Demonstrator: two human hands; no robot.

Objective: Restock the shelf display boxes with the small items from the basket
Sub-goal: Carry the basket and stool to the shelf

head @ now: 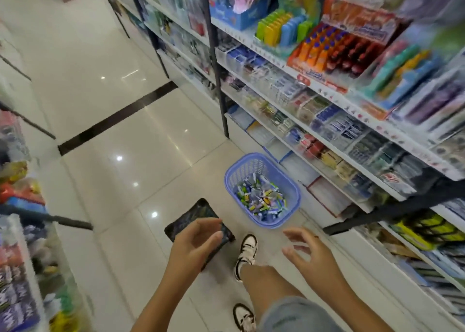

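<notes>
A blue plastic basket (289,188) stands on the tiled floor beside the shelving on the right. It holds several small colourful items (261,201). Both my hands hover in the air short of the basket. My left hand (198,238) is empty, fingers loosely curved, above a dark patterned tray (191,216) lying on the floor. My right hand (309,251) is empty too, fingers spread. The shelf display boxes (334,55) with orange and red tubes sit on an upper shelf at the right.
Long white shelves (327,140) packed with small goods run along the right side. Another rack (20,231) with packets stands at the left. My shoes (247,251) are on the glossy floor between them, close to the basket.
</notes>
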